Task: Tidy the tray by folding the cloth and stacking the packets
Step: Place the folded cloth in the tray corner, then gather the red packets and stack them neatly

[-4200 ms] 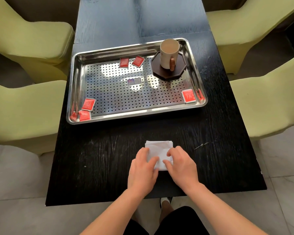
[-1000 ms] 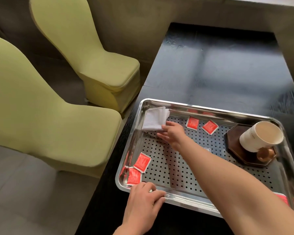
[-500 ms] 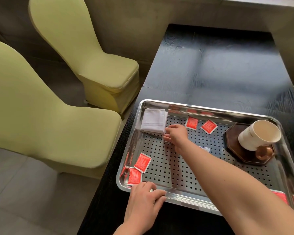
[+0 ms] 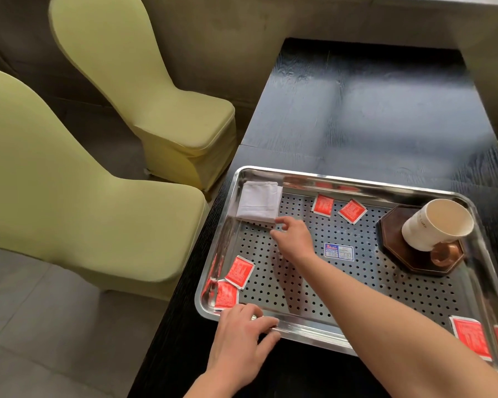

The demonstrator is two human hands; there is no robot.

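Observation:
The folded white cloth point(image 4: 259, 203) lies in the far left corner of the steel perforated tray point(image 4: 357, 282). My right hand point(image 4: 292, 238) hovers just in front of the cloth, fingers loosely apart, holding nothing. My left hand point(image 4: 242, 337) rests with its fingers on the tray's near left rim. Red packets lie scattered: two at the near left corner point(image 4: 239, 271) point(image 4: 226, 294), two at the far middle point(image 4: 323, 204) point(image 4: 352, 211), and one at the near right point(image 4: 470, 336), partly cut off.
A white mug point(image 4: 434, 225) stands on a dark octagonal coaster point(image 4: 400, 254) at the tray's right. A blue-and-white label point(image 4: 339, 251) is stuck on the tray's middle. The tray sits on a black table point(image 4: 371, 110). Two yellow-green chairs point(image 4: 69, 182) stand left.
My right hand set the folded cloth down in the tray's far left corner, let go and drew back a little. My left hand stayed on the tray rim.

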